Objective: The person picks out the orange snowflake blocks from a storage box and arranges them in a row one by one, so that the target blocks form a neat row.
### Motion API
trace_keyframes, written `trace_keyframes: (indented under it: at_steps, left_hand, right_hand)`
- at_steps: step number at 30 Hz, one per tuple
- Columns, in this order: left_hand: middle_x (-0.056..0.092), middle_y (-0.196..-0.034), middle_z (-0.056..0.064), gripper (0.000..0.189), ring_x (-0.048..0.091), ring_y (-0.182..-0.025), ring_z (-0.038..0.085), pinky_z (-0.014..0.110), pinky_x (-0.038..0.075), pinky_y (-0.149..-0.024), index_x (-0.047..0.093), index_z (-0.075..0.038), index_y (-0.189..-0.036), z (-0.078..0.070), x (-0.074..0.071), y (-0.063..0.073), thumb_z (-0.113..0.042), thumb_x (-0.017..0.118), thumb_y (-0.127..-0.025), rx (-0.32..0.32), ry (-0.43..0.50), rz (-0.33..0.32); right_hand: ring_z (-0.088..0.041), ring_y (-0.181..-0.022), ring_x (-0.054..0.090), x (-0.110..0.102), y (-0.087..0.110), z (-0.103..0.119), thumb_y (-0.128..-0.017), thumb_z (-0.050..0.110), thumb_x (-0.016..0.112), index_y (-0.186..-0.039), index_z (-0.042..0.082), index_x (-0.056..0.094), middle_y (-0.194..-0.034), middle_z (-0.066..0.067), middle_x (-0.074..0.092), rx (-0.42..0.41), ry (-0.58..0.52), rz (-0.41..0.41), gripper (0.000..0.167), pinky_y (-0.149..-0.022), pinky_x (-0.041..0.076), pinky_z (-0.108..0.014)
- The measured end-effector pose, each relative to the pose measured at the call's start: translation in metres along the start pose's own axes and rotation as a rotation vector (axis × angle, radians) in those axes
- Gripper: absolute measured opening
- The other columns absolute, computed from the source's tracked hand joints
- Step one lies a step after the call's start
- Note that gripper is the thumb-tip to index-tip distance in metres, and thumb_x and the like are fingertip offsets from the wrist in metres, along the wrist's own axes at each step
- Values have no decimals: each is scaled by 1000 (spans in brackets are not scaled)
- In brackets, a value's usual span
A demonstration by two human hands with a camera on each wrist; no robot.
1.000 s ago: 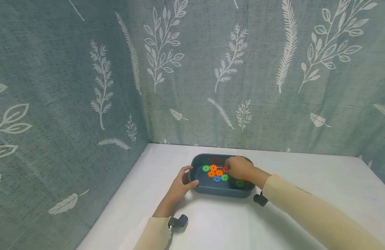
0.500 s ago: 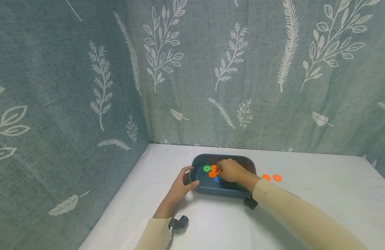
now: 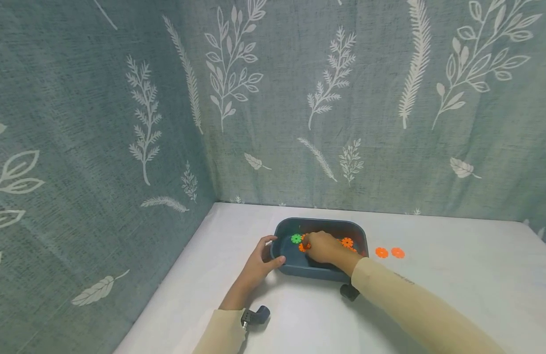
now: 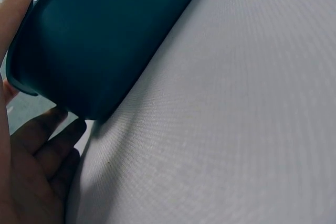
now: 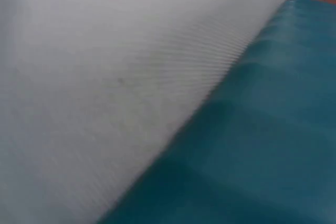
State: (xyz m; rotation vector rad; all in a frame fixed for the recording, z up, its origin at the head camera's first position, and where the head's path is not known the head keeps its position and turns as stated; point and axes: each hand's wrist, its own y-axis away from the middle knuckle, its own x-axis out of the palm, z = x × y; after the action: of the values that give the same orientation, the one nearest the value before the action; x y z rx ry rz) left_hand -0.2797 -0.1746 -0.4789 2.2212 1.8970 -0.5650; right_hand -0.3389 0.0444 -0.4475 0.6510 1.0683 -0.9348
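My left hand point(image 3: 258, 263) holds the left end of a dark blue-green plastic tray point(image 3: 306, 271), its thumb at the near side. In the left wrist view, fingers point(image 4: 44, 137) lie against the tray's end wall point(image 4: 89, 61). My right hand point(image 3: 322, 247) is down inside the tray, fingertips at an orange notched disc point(image 3: 302, 247). Whether it pinches a disc is hidden. A green notched disc point(image 3: 296, 239) lies left of those fingers, and another orange disc point(image 3: 347, 242) sits to their right. The right wrist view has the tray's outer wall point(image 5: 262, 129), with the fingers unseen.
Two orange discs point(image 3: 390, 252) lie flat on the white table point(image 3: 454, 275), right of the tray. A grey-green leaf-patterned cloth point(image 3: 370, 108) hangs behind and to the left.
My right hand has shifted left and nearer within the tray, away from the red piece, over the orange discs. Orange discs behind the wrist have come into view. The left hand keeps its hold.
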Motion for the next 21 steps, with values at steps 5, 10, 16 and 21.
trace_keyframes:
  at_steps: [5,10,16,21]
  left_hand:
    - [41,-148,21,66,43,-133,35,52,35,-107,40,-24,-142,20,4,-8,-31,74,-87,-4,4,-22]
    - [43,-147,18,66,44,-132,34,51,36,-107,40,-26,-142,23,4,-9,-33,74,-86,-6,-9,-36]
    - [42,-146,23,69,44,-131,38,52,37,-106,39,-19,-144,10,2,-4,-34,73,-87,-6,-18,-14]
    - [43,-145,25,72,45,-131,38,51,37,-105,39,-12,-144,-17,-2,8,-40,72,-87,3,-40,4]
  right_hand:
    - [-23,-100,65,4,1,-1,-89,15,71,-105,10,73,-102,-2,70,-22,-39,-1,17,-87,52,-42]
    - [-23,-95,64,4,1,0,-88,18,73,-105,8,70,-98,-3,68,-4,-31,-5,20,-85,52,-43]
    - [-24,-95,63,5,-2,-1,-87,22,74,-108,8,67,-99,-4,66,35,-15,13,27,-86,52,-43]
    - [-21,-88,61,4,-2,1,-83,19,78,-101,10,63,-92,-2,62,19,-2,-22,25,-80,52,-42]
